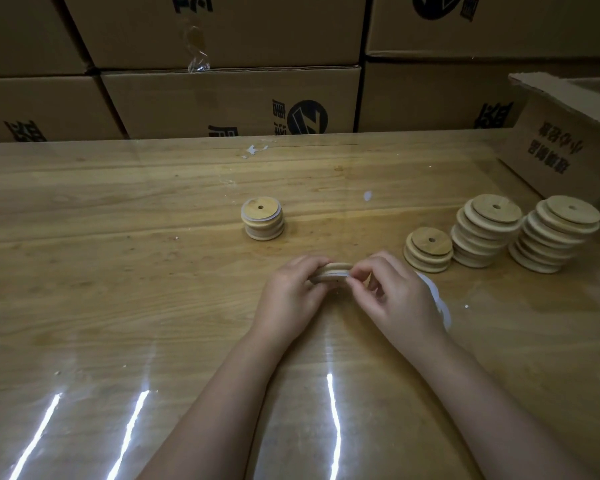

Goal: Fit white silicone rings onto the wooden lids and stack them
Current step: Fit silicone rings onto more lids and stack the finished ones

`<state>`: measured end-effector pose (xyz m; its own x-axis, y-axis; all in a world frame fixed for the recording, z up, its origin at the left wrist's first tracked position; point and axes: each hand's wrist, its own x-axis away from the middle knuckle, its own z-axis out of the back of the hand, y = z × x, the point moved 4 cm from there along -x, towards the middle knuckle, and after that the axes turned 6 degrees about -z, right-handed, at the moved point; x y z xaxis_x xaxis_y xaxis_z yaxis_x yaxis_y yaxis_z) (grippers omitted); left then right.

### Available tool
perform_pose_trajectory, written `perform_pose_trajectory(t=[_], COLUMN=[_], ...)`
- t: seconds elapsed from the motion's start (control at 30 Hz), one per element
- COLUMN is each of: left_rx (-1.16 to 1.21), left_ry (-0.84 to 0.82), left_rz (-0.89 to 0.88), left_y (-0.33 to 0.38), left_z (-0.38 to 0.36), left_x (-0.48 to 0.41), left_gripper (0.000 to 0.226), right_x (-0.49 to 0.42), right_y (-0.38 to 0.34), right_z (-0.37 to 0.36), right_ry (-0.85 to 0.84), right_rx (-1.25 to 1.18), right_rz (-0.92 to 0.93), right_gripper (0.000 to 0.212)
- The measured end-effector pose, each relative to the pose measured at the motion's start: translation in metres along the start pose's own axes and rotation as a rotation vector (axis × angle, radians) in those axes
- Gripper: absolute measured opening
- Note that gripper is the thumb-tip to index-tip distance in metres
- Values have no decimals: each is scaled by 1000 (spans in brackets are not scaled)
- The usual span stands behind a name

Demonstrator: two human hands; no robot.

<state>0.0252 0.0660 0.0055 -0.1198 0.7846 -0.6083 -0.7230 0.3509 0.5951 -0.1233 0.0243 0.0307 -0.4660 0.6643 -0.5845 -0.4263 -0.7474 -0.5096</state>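
Bare left hand point(291, 289), bare right hand point(400, 294); both forearms uncovered.

— Wooden table point(118, 209) under a glossy clear sheet point(84, 375), light streaking across it.
— Behind it, a wall of printed cardboard boxes point(222, 98), tape point(198, 60) peeling loose. An open carton point(568, 147) sits far right.

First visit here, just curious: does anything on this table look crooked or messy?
Yes. The rightmost lid stack and the lid stack beside it lean, their lids slid off centre. White scraps lie near the table far edge.
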Motion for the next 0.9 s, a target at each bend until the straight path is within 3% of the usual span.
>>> perform_pose_trajectory(t=[0.3,0.5,0.9], left_rx=[28,249,501], left_ry=[-62,-24,-92], left_rz=[2,205,348], left_y=[2,-7,-11], left_z=[-3,-3,-1], left_x=[0,1,1], left_gripper=[26,28,35], right_x=[-2,-2,-6], right_y=[-1,4,10], right_z=[3,1,6], right_ry=[13,-33,-114], right_rx=[151,-36,-27], right_rz=[22,-64,-104], right_gripper=[4,10,3])
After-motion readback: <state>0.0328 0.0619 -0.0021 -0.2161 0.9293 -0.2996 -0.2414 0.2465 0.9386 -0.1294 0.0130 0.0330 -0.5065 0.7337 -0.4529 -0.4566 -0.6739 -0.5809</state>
